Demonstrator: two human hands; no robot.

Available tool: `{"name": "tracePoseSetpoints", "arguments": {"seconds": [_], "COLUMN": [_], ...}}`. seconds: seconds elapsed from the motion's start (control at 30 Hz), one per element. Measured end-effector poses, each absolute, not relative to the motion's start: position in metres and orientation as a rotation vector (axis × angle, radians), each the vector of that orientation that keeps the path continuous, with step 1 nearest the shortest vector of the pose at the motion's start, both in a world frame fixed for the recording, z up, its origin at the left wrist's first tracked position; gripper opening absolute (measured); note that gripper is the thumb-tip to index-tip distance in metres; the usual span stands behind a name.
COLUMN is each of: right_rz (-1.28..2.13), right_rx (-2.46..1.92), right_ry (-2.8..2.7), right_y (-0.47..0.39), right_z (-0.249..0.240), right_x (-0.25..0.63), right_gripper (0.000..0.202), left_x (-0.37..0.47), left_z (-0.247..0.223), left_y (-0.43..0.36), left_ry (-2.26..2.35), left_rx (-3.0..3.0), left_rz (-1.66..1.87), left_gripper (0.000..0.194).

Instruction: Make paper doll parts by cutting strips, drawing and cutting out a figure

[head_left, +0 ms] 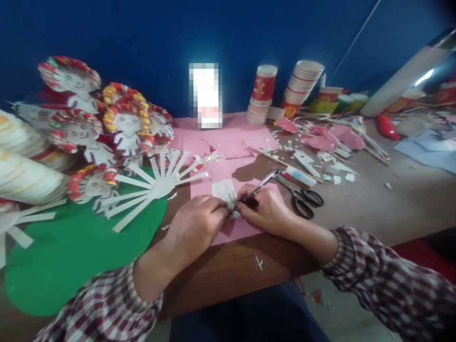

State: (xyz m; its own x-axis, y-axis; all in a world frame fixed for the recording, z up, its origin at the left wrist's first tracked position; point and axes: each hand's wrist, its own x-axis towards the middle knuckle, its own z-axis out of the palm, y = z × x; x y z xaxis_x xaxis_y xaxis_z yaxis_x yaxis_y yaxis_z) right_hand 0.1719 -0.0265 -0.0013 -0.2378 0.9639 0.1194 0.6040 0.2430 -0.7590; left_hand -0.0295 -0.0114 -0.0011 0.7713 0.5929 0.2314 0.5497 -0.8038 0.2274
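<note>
My right hand (265, 209) grips a slim pen (264, 181), its tip down at a small white piece of paper (223, 189) with faint drawn lines. My left hand (199, 223) is closed at the lower edge of that paper, its fingertips pinched against it and close to the pen tip. The paper lies on a pink sheet (242, 229). Black-handled scissors (302, 202) rest just right of my right hand. To the left, a white paper piece cut into strips like a fan (158, 187) lies partly over a green sheet (89, 247).
Several paper dolls with red and yellow rims (126, 121) crowd the left, beside stacked paper cups (24, 175). A bright phone-like screen (205, 95) stands at the back. Cup stacks (263, 90), glue tubes (298, 175), and paper scraps (335, 168) spread across the right.
</note>
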Motion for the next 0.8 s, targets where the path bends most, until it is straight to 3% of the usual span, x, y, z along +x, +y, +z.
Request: {"name": "tracePoseSetpoints", "arguments": {"seconds": [0.8], "right_rz": [0.748], "right_rx": [-1.427], "right_ry": [-1.915], "right_y": [-0.0269], "right_z": [-0.0020], "right_x": [0.1722], "right_gripper": [0.004], "left_x": [-0.0322], "left_z": [-0.0018], "left_y": [-0.0116], "left_ry": [0.908], "left_rx": [2.870], "left_rz": [0.429], "left_gripper": [0.020]}}
